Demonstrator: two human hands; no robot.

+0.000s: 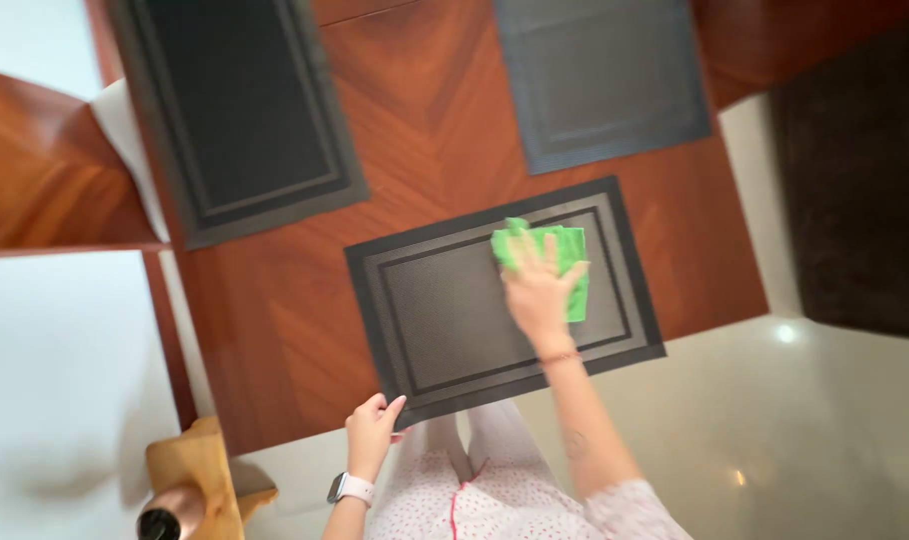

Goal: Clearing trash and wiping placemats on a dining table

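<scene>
Left hand (372,432) pinches the mat (444,310) corner at the table's (274,300) near edge, right hand (536,285) flat on the green cloth (564,262) mid-mat — best keep that corner pinned, strokes firm, even, overlapping.

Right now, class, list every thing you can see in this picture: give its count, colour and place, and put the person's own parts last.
Placemats: three, dark grey; nearest placemat at the table's near edge, two at the far side.
Cloth: one, green, on the nearest placemat under the right hand.
Table: one, reddish-brown wood, centre.
Chair: one, light wood, bottom left.
Bottle: one, coppery with dark cap, bottom left.
Floor: pale, glossy.
Watch: one, pale, on the left wrist.
Left hand: grips the nearest placemat's near corner.
Right hand: presses flat on the cloth.
</scene>
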